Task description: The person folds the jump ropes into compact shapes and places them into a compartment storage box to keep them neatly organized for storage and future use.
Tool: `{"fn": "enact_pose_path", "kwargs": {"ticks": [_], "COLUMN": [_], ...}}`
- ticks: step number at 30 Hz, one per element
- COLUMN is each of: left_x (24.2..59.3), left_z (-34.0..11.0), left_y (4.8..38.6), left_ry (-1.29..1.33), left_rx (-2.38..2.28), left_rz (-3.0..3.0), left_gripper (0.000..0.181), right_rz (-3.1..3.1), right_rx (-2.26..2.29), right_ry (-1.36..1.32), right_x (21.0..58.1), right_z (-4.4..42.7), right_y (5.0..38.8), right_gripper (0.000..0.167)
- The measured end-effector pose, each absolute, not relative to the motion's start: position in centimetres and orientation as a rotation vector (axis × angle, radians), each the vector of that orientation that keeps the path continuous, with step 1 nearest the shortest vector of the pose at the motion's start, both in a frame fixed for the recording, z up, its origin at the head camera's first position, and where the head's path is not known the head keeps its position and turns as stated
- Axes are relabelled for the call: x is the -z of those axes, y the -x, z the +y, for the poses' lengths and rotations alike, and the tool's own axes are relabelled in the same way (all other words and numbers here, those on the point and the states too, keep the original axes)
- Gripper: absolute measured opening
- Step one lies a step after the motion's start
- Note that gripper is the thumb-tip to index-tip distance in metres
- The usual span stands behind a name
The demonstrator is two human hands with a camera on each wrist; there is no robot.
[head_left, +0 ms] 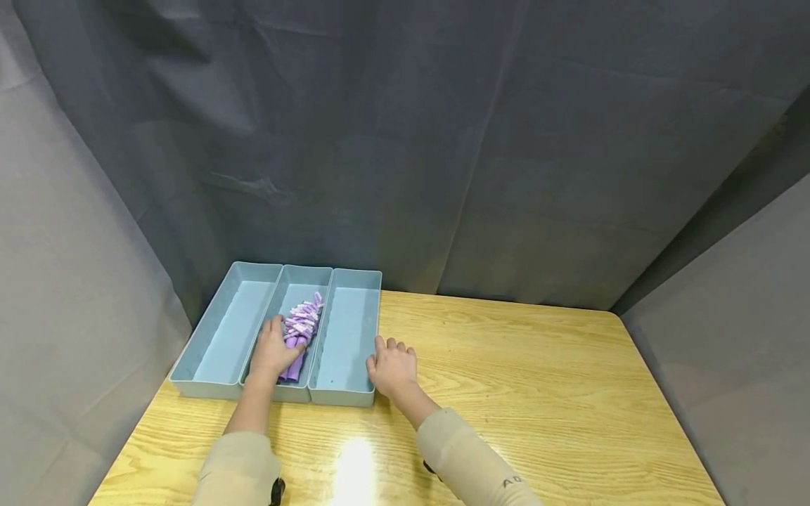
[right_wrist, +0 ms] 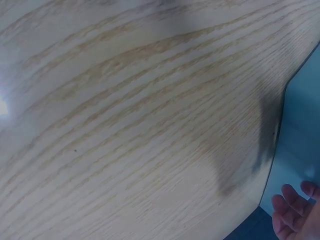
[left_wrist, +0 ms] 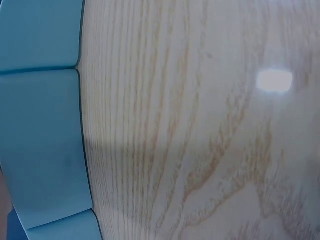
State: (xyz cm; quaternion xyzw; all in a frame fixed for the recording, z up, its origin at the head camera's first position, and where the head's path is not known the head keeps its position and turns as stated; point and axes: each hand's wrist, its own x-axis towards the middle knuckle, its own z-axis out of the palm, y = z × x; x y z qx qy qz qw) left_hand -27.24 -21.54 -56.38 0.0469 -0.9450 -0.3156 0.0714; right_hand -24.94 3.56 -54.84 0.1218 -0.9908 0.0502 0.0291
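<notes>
Three light blue trays stand side by side: a left tray (head_left: pixel 202 349), a middle tray (head_left: pixel 291 280) and a right tray (head_left: pixel 342 351). In the middle one lies a pile of purple things (head_left: pixel 302 323), smooth tubes at the near end and white-banded pieces at the far end. My left hand (head_left: pixel 268 355) reaches over that tray, fingers spread and thumb at the purple tubes. Beside the right tray's outer wall is my right hand (head_left: pixel 394 369), its fingers loosely bent and holding nothing. The right wrist view shows the right fingers (right_wrist: pixel 290 210) against the blue wall.
The trays sit at the back left of a wooden table (head_left: pixel 538 393). Behind it hangs a dark grey curtain (head_left: pixel 405 154), with lighter cloth (head_left: pixel 76 281) at the left side and more at the right.
</notes>
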Motion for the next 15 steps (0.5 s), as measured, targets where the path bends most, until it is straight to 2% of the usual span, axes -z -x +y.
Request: {"fn": "enact_pose_path", "kwargs": {"ticks": [8, 15], "left_x": [55.7, 53.6], "left_z": [-21.5, -21.2], "left_y": [27.1, 26.7], "left_ry": [-0.078, 0.06], "left_rx": [0.898, 0.798], "left_rz": [-2.79, -2.758], "left_gripper": [0.066, 0.069], "right_rz": [-3.043, -2.926], "right_rx": [-0.221, -0.374], "right_ry": [-0.438, -0.439], "right_x": [54.1, 51.4], "right_z": [4.4, 7.5], "right_y": [24.6, 25.1], "right_gripper": [0.04, 0.037]}}
